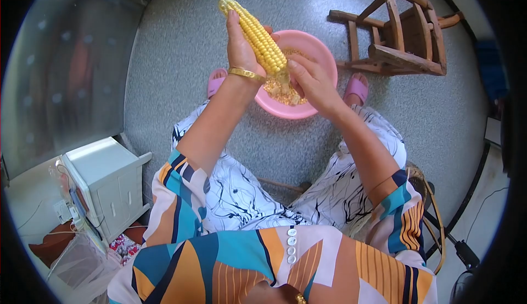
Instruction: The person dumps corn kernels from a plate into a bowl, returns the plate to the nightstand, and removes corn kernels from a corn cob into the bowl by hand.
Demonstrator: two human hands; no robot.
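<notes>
My left hand [244,46] is wrapped around a yellow ear of corn [259,36], thumb along its upper side. The cob slants from upper left down toward the right, over a pink basin [324,46]. At its lower end, where some kernels are gone, my right hand [312,82] has its thumb and fingers pressed together against the cob. Whether a loose kernel sits between those fingertips is hidden. Inside the basin lie loose corn kernels [291,96] and some paler bits.
A wooden chair [403,35] lies on its side at the upper right. To the left stand a small white cabinet [107,180] and a large grey shiny panel [66,68]. My feet in pink slippers [358,87] flank the basin on the speckled grey floor [181,24].
</notes>
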